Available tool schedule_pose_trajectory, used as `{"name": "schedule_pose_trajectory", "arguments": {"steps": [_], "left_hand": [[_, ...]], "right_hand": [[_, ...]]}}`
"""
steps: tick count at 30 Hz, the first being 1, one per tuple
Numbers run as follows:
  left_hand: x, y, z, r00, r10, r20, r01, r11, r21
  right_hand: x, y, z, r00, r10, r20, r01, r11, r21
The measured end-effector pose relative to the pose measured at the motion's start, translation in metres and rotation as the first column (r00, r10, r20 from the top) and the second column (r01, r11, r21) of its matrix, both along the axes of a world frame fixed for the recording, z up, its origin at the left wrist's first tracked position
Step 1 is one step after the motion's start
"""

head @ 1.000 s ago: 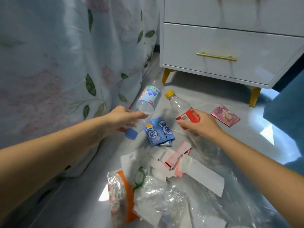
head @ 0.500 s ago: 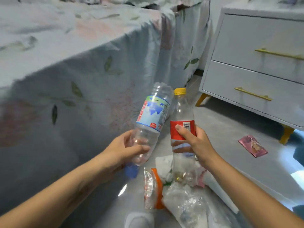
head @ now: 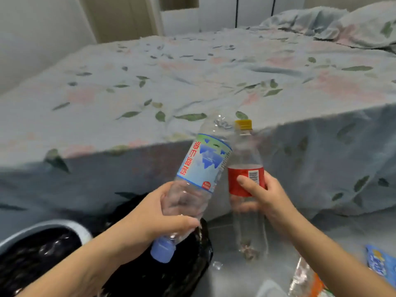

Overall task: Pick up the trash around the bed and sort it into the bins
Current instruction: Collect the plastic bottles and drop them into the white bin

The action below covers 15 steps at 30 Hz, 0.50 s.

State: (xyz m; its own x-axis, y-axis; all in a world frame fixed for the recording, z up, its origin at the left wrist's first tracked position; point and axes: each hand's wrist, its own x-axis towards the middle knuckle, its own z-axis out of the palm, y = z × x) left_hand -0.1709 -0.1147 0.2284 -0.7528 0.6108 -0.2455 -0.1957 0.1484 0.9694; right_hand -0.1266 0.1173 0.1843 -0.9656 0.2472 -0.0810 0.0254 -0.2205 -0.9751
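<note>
The left hand point(head: 156, 213) grips a clear water bottle point(head: 199, 174) around its lower neck end, holding it upside down and tilted, so its pale blue cap point(head: 162, 251) points down toward the black-lined bin point(head: 175, 273) below. The bottle's light blue label point(head: 203, 161) carries red characters running along its length and a picture of blue mountains; the characters are too blurred to read with certainty, and a small red badge sits at the label's lower edge. The right hand point(head: 265, 198) grips a second clear bottle point(head: 246, 189) upright around its red label point(head: 244, 181), thumb across the front just beside a white barcode patch. This bottle has a yellow cap point(head: 243, 124). The two bottles touch or nearly touch at their labels. A second bin with a grey rim point(head: 42, 227) and black liner stands at lower left. At lower right lie a blue snack wrapper point(head: 379, 262) and a clear-and-orange packet point(head: 308, 281) on the floor point(head: 235, 275).

Compared with half a second ago, the view has turned away from the white drawers: the bed point(head: 192, 82) with its leaf-and-flower sheet now fills the background, both bins have come into sight beneath the hands, and the pink wrapper is gone from view. Both bottles remain held in the same grips.
</note>
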Motion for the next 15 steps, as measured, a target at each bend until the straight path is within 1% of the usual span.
{"name": "schedule_pose_trajectory", "arguments": {"steps": [3,6,8,10,13,15], "left_hand": [[0.004,-0.068,0.001,0.967,0.253,-0.007,-0.253,0.967,0.022],[0.017,-0.139,-0.005,0.880,0.474,-0.033,-0.475,0.880,0.004],[0.030,-0.183,-0.013,0.796,0.604,-0.038,-0.604,0.797,-0.010],[0.044,-0.220,-0.021,0.716,0.695,-0.064,-0.698,0.715,-0.037],[0.061,-0.270,-0.039,0.542,0.831,-0.126,-0.840,0.530,-0.117],[0.067,-0.295,-0.051,0.438,0.887,-0.147,-0.894,0.412,-0.176]], "right_hand": [[-0.035,-0.064,0.010,0.987,0.158,0.012,-0.158,0.987,-0.015],[-0.058,-0.130,0.016,0.946,0.324,0.023,-0.323,0.946,-0.012],[-0.069,-0.170,0.016,0.906,0.422,0.023,-0.423,0.906,0.017],[-0.077,-0.209,0.013,0.871,0.491,0.025,-0.492,0.870,0.039],[-0.087,-0.266,0.005,0.817,0.575,0.029,-0.575,0.813,0.092],[-0.092,-0.301,-0.001,0.785,0.619,0.035,-0.617,0.774,0.143]]}}
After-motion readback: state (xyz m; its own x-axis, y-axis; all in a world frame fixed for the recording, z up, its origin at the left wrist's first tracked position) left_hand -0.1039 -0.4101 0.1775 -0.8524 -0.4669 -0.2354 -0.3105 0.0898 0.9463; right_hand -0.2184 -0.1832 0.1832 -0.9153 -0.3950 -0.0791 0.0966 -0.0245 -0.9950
